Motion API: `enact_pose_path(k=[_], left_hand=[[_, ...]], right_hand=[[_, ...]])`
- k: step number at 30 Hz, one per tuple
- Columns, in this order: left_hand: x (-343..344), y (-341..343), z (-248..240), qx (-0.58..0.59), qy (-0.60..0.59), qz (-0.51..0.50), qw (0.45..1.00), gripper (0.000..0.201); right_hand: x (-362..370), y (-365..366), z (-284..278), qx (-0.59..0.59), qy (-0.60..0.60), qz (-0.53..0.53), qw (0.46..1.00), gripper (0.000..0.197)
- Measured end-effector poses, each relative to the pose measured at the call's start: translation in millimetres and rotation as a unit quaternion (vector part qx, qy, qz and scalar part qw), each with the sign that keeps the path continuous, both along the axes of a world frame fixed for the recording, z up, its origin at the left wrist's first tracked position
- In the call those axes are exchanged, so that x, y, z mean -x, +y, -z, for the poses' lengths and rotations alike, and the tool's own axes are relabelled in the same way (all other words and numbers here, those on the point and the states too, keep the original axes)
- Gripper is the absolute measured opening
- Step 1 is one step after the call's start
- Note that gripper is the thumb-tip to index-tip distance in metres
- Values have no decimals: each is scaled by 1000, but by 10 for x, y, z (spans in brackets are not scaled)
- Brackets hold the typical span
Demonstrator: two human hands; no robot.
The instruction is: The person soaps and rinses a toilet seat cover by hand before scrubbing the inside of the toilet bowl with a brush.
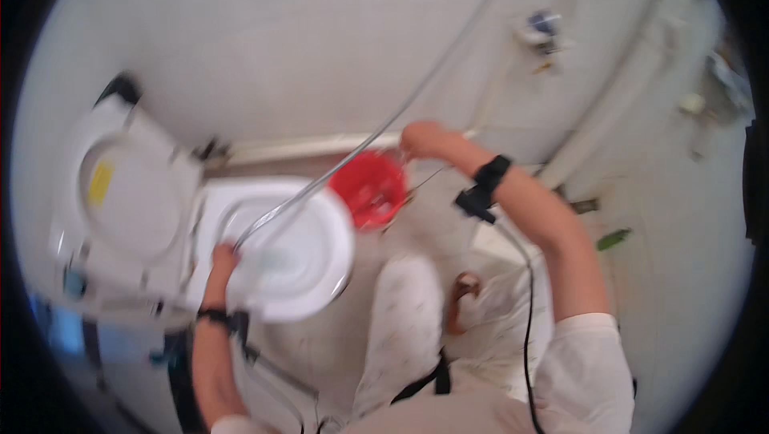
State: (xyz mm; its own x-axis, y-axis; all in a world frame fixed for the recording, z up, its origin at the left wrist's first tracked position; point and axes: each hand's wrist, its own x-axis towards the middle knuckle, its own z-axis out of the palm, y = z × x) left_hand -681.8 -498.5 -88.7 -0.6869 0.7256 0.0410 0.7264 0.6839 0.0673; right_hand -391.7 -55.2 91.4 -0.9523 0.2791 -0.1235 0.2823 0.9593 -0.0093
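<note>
My left hand (226, 258) is closed round the lower end of a grey flexible hose (384, 123), over the left side of a white toilet bowl (340, 234). Whitish blur below that hand hides what lies at the hose's end. Just right of the toilet, against the wall, is a red bucket (344, 184) with some clear liquid or shine inside. My right hand (426, 139) is closed at the bucket's upper right rim. Its fingertips are blurred, so what they grip cannot be made out.
The toilet's seat and lid (156, 226) are raised at the left. A pipe (617, 101) runs along the wall at the right, near a wall fixture (541, 27). A small green object (613, 239) lies at the right. Black cables (529, 330) hang from my wrists.
</note>
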Motion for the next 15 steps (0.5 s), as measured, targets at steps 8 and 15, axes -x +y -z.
enact_pose_path(k=[8,15], left_hand=[[-107,221,582,-148,-350,-132,916,8],[-245,507,632,-136,-351,-128,918,6]], right_hand=[[-1176,1655,-1431,-193,399,239,864,34],[-1875,2455,-3116,-382,485,361,699,70]])
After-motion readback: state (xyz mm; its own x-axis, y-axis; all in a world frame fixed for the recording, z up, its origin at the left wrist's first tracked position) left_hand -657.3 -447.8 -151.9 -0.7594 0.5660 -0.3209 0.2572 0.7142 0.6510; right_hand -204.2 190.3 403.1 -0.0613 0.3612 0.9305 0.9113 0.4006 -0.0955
